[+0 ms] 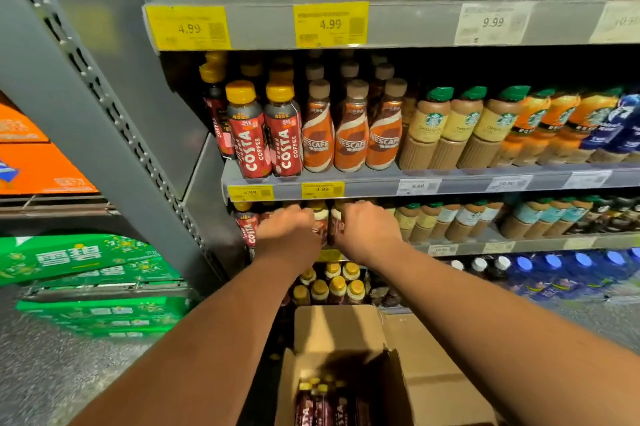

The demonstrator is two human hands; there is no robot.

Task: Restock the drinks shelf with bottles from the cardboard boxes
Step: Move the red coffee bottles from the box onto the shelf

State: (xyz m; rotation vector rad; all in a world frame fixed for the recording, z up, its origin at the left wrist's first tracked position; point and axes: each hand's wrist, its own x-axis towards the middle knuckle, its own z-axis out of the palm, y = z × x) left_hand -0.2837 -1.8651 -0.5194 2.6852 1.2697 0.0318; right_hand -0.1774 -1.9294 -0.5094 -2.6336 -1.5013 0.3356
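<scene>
Left hand (288, 230) and right hand (367, 230) around bottles (320, 222) on the shelf (519, 244)

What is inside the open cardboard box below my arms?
Yellow-capped dark bottles stand in the cardboard box. Its wall, shadow and the picture's edge hide how many remain.

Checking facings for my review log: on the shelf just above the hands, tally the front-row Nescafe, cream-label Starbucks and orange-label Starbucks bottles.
Nescafe bottles: 3
cream-label Starbucks bottles: 3
orange-label Starbucks bottles: 3
Total: 9
</scene>
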